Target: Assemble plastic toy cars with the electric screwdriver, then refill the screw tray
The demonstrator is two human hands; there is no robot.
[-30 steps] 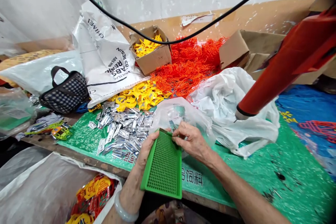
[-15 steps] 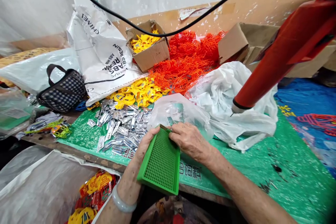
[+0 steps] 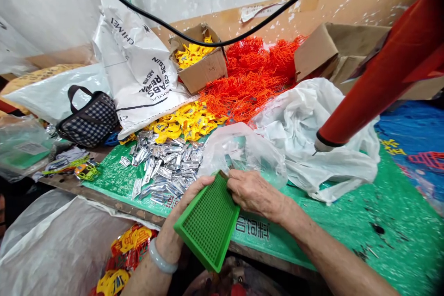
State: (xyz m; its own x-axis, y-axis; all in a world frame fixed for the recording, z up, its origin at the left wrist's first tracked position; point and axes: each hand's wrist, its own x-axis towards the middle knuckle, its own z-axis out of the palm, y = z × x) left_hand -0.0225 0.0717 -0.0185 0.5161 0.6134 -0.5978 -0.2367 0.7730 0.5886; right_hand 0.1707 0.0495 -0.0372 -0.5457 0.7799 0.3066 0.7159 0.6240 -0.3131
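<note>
A green plastic tray (image 3: 208,219) with a grid of small holes is tilted over the table's front edge. My left hand (image 3: 189,199) grips it along its left side, thumb on the upper rim. At its upper right corner, my right hand (image 3: 255,192) has its fingers curled in; whether they pinch the rim or some small piece is hidden. Just beyond lies a clear plastic bag (image 3: 243,148). Left of that spreads a heap of small silvery pieces (image 3: 166,166), with yellow plastic parts (image 3: 189,122) behind.
A red power screwdriver (image 3: 367,83) hangs at the right, tip down, above a crumpled white bag (image 3: 312,101). Orange-red plastic pieces (image 3: 249,78) pile up between cardboard boxes (image 3: 204,71). A black cable (image 3: 222,44) sags across the top. A checked pouch (image 3: 88,118) stands left.
The tray has tilted further, its lower end swinging left and down. My right hand stays at its upper corner. The whole view has shifted slightly.
</note>
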